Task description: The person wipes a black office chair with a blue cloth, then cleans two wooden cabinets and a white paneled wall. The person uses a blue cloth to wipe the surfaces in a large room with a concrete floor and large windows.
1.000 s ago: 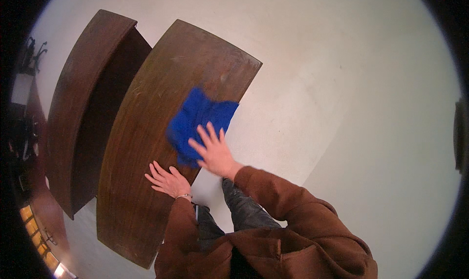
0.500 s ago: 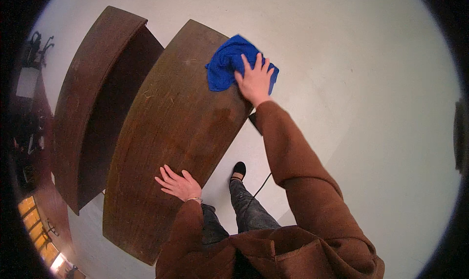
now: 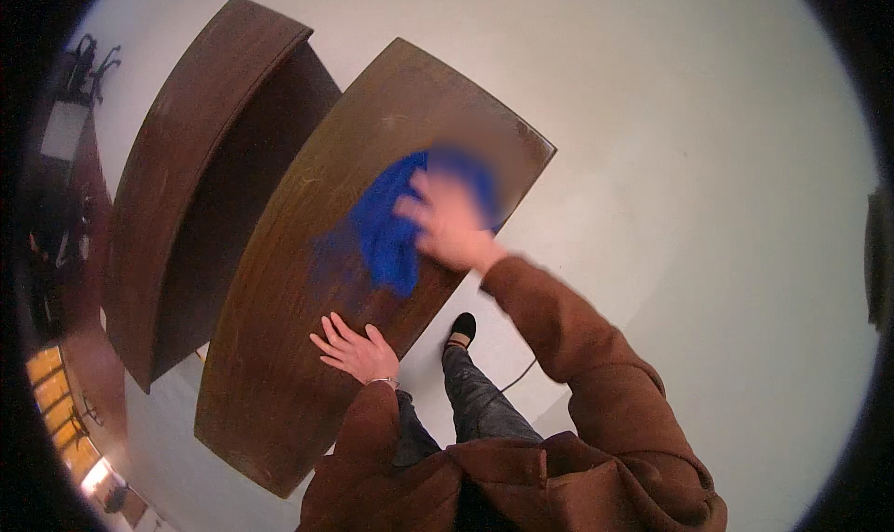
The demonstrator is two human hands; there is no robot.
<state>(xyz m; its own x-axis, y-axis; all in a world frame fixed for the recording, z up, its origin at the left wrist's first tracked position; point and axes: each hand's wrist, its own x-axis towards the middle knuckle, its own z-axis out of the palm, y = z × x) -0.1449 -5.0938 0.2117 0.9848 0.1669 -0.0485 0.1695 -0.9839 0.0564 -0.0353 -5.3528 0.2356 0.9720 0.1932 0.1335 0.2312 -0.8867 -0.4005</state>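
Observation:
A brown wooden tabletop (image 3: 265,364) with a curved far edge stretches diagonally in front of me. On it lies a crumpled blue cloth (image 3: 384,232), partly smeared by motion. My right hand (image 3: 453,220) holds the cloth down against the wood, its fingers somewhat spread and blurred. Closer to me, my left hand (image 3: 359,350) rests flat on the tabletop near its right-hand edge. The fingers of that hand are apart, with nothing in them. Light scuffs mark the wood beyond the cloth.
A second dark brown piece of furniture (image 3: 200,132) with a curved top stands just left of the table. My shoe (image 3: 461,327) is on the pale floor (image 3: 689,188), beside a thin black cable (image 3: 517,380). Lit yellow panels (image 3: 56,402) show at the lower left.
My right hand has swept the blue cloth from the far right edge back toward me and the table's middle. The left hand stays flat on the wood. The view has shifted slightly.

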